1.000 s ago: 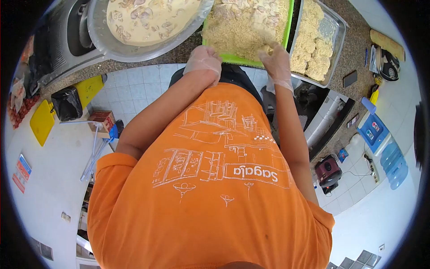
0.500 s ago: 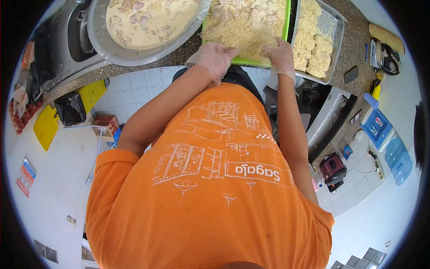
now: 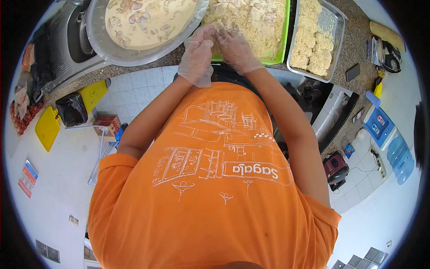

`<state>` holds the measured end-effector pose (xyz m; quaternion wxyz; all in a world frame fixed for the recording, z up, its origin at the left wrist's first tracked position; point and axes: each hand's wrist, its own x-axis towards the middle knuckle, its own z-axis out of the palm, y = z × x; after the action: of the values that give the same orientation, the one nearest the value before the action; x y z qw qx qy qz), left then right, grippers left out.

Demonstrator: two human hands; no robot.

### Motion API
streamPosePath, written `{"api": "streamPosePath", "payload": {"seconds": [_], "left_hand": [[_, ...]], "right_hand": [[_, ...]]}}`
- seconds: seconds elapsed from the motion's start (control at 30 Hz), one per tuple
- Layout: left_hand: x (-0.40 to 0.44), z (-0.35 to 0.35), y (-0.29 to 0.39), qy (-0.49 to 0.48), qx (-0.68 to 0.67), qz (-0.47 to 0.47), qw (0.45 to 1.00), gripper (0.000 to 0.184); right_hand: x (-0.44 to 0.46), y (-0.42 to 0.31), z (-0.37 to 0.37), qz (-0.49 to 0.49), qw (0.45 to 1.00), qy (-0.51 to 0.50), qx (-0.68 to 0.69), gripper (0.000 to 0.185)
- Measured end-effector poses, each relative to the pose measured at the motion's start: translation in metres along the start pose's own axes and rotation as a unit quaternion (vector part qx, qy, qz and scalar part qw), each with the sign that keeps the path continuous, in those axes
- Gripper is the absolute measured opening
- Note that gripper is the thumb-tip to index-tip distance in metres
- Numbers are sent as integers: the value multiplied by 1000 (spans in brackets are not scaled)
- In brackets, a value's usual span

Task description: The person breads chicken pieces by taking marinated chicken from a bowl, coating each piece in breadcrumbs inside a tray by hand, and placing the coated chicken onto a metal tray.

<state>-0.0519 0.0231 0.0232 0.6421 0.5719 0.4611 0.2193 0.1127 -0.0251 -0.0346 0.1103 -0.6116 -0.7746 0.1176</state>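
Note:
Clear plastic gloves cover both hands, which meet at the near left corner of a green tray of pale crumbs. My left hand is at the tray's left edge, its fingers curled together; whatever they hold, if anything, is hidden. Beside it, my right hand has its fingers stretched out over the crumbs, with crumbs stuck to the fingertips. Pale, wet-looking meat pieces lie on the crumbs farther back. Left of the tray stands a large metal bowl of meat pieces in creamy batter.
Right of the green tray is a metal tray holding several crumb-coated pieces. A phone lies on the granite counter beyond it. A sink is at the left.
My right hand has moved left across the tray, from its right side to beside my left hand. My left hand has shifted slightly left and farther forward.

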Motion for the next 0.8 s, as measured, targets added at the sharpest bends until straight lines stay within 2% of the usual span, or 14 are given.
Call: {"api": "streamPosePath", "payload": {"seconds": [0.07,0.1,0.13,0.17,0.27,0.37,0.4,0.47,0.5,0.57,0.63,0.7,0.77,0.8], "left_hand": [[-6,-6,0,-11,6,1,1000,51],[-7,-8,-1,-16,8,3,1000,52],[-5,-11,-6,-45,103,49,993,53],[-2,-15,-14,-73,196,93,973,54],[7,-5,-39,-149,399,170,889,61],[27,25,-87,-164,512,223,813,57],[31,34,-97,-164,540,245,788,55],[38,33,-66,-246,580,161,760,67],[38,32,-53,-286,595,115,742,74],[37,25,-65,-324,608,100,718,75],[36,24,-68,-334,597,87,724,75],[32,24,-19,-316,564,82,758,74],[26,30,53,-450,680,76,574,75],[32,31,52,-446,705,87,544,73]], "right_hand": [[3,-3,-7,-1,994,-104,-24,43],[-1,-2,-9,-14,994,-100,-40,43],[-8,1,-10,-27,993,-96,-57,44],[-12,1,-16,-39,992,-93,-73,44],[-28,-10,-48,45,997,-49,23,42],[-60,16,-18,46,988,-150,-9,41],[-54,16,-28,72,975,-207,27,43],[-29,17,-57,116,937,-313,97,46],[-36,19,-58,90,963,-244,63,44],[-51,28,-56,33,995,-96,-7,43],[-67,37,-34,65,988,-142,-9,43],[-63,39,-45,100,972,-214,14,43],[-42,28,-90,133,938,-314,70,41],[-44,30,-82,125,946,-294,61,40]]}}
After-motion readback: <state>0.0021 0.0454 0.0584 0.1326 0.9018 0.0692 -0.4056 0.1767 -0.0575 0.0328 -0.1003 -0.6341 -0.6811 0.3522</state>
